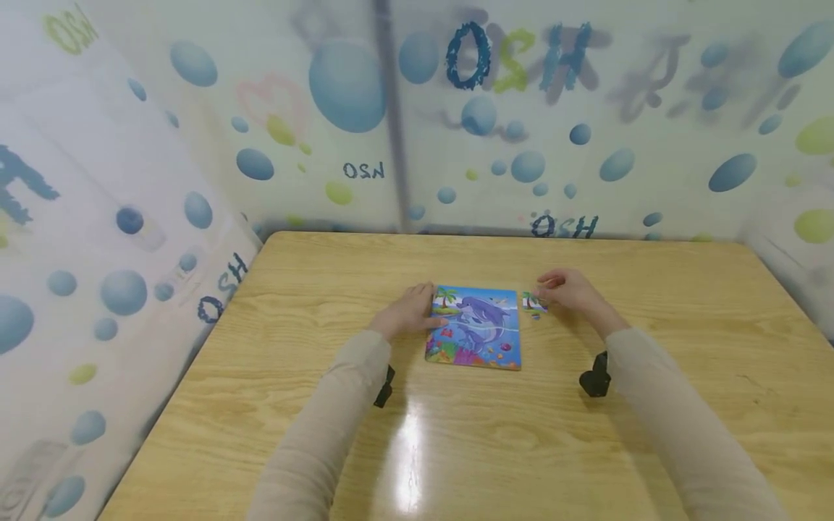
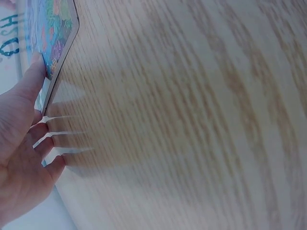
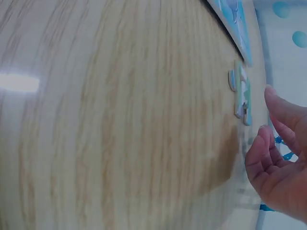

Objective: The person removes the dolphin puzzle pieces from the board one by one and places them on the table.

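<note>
A square dolphin picture puzzle lies flat on the wooden table. My left hand rests at its upper left edge. The left thumb lies extended over the picture, while the other fingers reach down beside the edge to the tabletop. Right of the puzzle, a small puzzle piece with a palm tree on it lies apart on the table. My right hand hovers just beside that piece. In the right wrist view a gap shows between its thumb and bent fingers, and the piece lies outside them.
The wooden table extends around the puzzle on every side. Behind it hangs a pale wall covering printed with blue and green dots and letters. A dark wrist device sits by the right cuff, another by the left.
</note>
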A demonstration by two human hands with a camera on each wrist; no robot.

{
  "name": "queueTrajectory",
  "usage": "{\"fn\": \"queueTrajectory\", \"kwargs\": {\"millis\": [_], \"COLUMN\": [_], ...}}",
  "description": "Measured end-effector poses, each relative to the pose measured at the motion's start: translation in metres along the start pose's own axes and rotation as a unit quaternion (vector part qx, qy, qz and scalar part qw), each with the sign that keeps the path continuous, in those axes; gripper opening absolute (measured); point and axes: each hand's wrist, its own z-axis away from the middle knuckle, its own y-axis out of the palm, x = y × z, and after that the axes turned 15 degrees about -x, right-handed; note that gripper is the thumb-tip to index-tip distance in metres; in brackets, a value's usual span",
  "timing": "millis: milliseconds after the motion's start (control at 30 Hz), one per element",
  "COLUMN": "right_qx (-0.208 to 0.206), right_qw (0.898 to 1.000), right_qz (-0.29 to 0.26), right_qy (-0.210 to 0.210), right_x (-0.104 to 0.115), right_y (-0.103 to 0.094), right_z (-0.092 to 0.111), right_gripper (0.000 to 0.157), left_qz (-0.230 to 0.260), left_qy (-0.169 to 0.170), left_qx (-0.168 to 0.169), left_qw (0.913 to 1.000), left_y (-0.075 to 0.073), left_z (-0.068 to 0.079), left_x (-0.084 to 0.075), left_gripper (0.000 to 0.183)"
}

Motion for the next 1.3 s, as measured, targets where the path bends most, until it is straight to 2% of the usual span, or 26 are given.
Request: {"fn": "queueTrajectory", "kwargs": {"millis": [67, 200, 333, 533, 633, 767, 900, 1167, 1300], "right_qx": [-0.007, -0.008, 0.018, 0.061, 0.071, 0.096, 0.125, 0.156, 0.169], "right_qw": [1.0, 0.999, 0.996, 0.983, 0.978, 0.967, 0.952, 0.937, 0.917], "right_qz": [-0.001, 0.015, 0.015, 0.043, 0.061, 0.084, 0.104, 0.16, 0.199], "right_qy": [-0.003, -0.037, -0.085, -0.166, -0.187, -0.221, -0.258, -0.269, -0.301], "right_x": [0.002, 0.011, 0.021, 0.044, 0.057, 0.068, 0.075, 0.08, 0.083], "right_y": [0.0, 0.004, 0.015, 0.037, 0.046, 0.053, 0.059, 0.063, 0.062], "right_z": [-0.001, -0.002, -0.004, -0.007, -0.007, -0.009, -0.014, -0.023, -0.029], "right_gripper": [0.042, 0.039, 0.038, 0.033, 0.03, 0.031, 0.032, 0.036, 0.037], "left_qz": [0.002, 0.006, 0.004, 0.014, 0.018, 0.01, 0.008, -0.001, 0.001], "left_qy": [-0.002, -0.006, -0.004, 0.01, 0.005, -0.009, -0.012, -0.014, -0.011], "left_qx": [0.0, -0.001, -0.003, -0.016, -0.012, -0.004, -0.001, 0.005, -0.001], "left_qw": [1.0, 1.0, 1.0, 0.9997, 0.9997, 0.9999, 0.9999, 0.9999, 0.9999], "left_y": [0.001, 0.001, 0.002, 0.003, 0.002, 0.003, 0.003, 0.004, 0.004], "left_z": [0.0, -0.001, -0.002, -0.002, -0.002, -0.003, -0.004, -0.003, -0.004], "left_x": [0.0, 0.0, 0.001, 0.002, 0.001, 0.001, 0.002, 0.002, 0.002], "left_gripper": [0.077, 0.076, 0.075, 0.063, 0.066, 0.076, 0.077, 0.079, 0.078]}}
